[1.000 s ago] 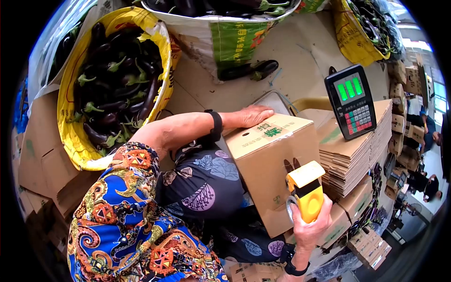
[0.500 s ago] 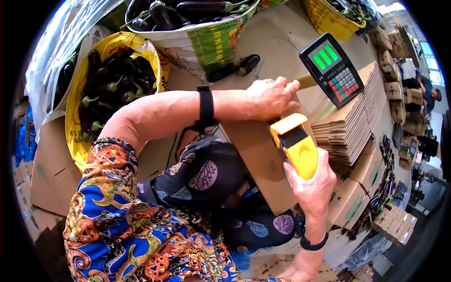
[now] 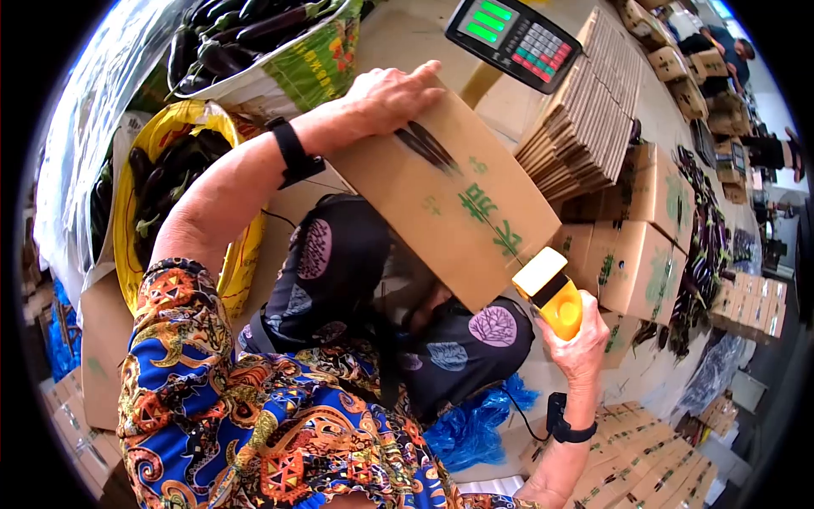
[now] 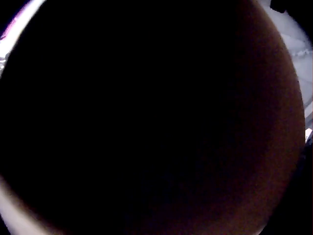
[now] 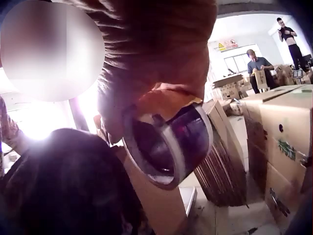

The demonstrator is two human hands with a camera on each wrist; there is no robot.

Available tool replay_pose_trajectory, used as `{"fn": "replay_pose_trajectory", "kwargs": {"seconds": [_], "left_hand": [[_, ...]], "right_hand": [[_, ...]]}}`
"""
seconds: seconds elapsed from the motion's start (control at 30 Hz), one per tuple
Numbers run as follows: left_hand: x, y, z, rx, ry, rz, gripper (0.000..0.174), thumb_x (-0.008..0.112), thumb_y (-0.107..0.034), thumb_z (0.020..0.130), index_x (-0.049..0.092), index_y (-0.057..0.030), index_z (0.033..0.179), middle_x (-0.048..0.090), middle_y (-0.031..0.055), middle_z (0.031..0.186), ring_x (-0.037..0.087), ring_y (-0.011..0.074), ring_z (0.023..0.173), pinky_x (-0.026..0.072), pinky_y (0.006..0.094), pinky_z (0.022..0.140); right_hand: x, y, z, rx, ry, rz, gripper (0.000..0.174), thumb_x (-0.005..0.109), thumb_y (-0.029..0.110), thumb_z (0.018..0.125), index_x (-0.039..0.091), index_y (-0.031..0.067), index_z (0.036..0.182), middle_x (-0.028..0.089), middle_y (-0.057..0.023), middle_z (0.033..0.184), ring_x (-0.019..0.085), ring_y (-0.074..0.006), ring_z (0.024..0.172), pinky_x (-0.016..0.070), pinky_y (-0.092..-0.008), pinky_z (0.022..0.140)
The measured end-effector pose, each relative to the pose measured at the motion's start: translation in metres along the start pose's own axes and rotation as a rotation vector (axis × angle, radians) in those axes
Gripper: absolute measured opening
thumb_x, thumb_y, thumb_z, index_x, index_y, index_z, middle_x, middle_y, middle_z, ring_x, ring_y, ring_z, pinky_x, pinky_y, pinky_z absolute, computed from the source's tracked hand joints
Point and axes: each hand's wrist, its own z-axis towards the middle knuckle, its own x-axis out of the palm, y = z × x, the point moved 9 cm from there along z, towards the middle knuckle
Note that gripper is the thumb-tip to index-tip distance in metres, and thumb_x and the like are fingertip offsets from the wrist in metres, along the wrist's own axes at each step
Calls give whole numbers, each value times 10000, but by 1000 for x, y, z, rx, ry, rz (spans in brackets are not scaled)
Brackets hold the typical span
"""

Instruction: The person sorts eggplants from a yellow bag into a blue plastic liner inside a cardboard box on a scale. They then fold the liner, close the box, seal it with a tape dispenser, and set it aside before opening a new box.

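Observation:
A cardboard box [image 3: 441, 195] with green lettering and a printed eggplant picture stands tilted against the person's knees. At its far left corner, the left hand [image 3: 394, 100] grips the edge, fingers bent over it and their tips hidden. The right hand [image 3: 579, 339] holds a yellow tape dispenser [image 3: 555, 305], whose head lies right at the box's near right corner in the head view. From the right wrist, a tape roll [image 5: 168, 142] shows below the palm, with the box's side [image 5: 151, 196] beyond it. The left wrist view is almost wholly dark.
A scale display [image 3: 513, 41] stands beyond the box, beside a stack of flattened cartons [image 3: 585, 102]. Closed cartons [image 3: 636, 263] are at the right. Sacks of eggplants [image 3: 246, 51] stand at the upper left. Blue plastic [image 3: 475, 433] lies near the legs. People [image 5: 259, 66] are in the background.
The box has turned and tipped, bringing its printed face into view. The left hand moved from its top to the far corner. The dispenser went from in front of the box to its near right corner.

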Motion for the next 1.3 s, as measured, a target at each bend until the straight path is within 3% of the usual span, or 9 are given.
{"fn": "replay_pose_trajectory", "kwargs": {"seconds": [0.17,0.23,0.3,0.6,0.73,0.83,0.9,1.23,1.3], "left_hand": [[-2,-15,-7,325,-83,219,493,653,-95,797,600,-122,1286,395,177,1506,688,337,921,589,423,756],[3,-17,-9,479,-165,330,504,663,-79,782,602,-116,1282,398,184,1502,687,335,911,587,425,752],[8,-9,-7,525,-185,347,457,522,-247,938,505,-93,1368,583,225,1188,678,364,862,550,456,725],[2,-3,-1,329,-134,118,368,448,-295,1016,563,-78,1291,497,168,1431,664,359,910,516,428,840],[4,-9,-9,628,-304,306,329,559,-80,896,594,-59,1223,433,241,1457,692,360,784,576,416,742],[9,-5,-7,439,-205,244,342,561,-100,898,595,-69,1236,437,262,1450,692,370,803,576,425,741],[12,6,1,530,-301,256,369,578,-110,883,591,-70,1250,435,279,1445,694,376,811,578,428,742],[10,-7,-5,550,-302,404,372,571,-106,880,606,-76,1249,435,304,1436,692,393,846,574,434,759],[11,-7,-3,483,-250,427,352,521,-119,920,604,-86,1260,442,298,1435,690,394,874,571,448,760]], "right_hand": [[15,-16,-1,-4,-30,35,611,882,230,676,551,26,1146,663,-203,968,674,-402,872,566,-434,749],[21,-20,-2,-16,-39,41,605,882,250,691,551,27,1145,670,-204,956,684,-395,865,571,-430,745],[32,-30,-4,-11,-68,98,602,880,283,708,552,28,1142,674,-204,947,691,-389,854,572,-428,734],[152,-111,-33,36,-140,418,620,815,365,796,457,50,1192,661,-219,910,665,-438,834,543,-458,686],[181,-145,-70,139,-117,262,598,818,346,784,487,26,1166,644,-240,909,640,-462,845,531,-469,707],[179,-158,-96,169,-130,227,614,838,335,768,491,20,1165,627,-248,942,628,-458,881,520,-485,722],[180,-168,-109,197,-144,171,630,844,346,759,486,25,1166,618,-240,938,616,-466,879,509,-495,727],[120,-91,-37,284,263,-240,492,784,239,748,498,23,1085,647,-258,891,640,-459,853,516,-530,706],[128,-74,-7,76,226,-354,418,744,214,756,513,25,1049,660,-224,833,654,-420,798,516,-502,666]]}}
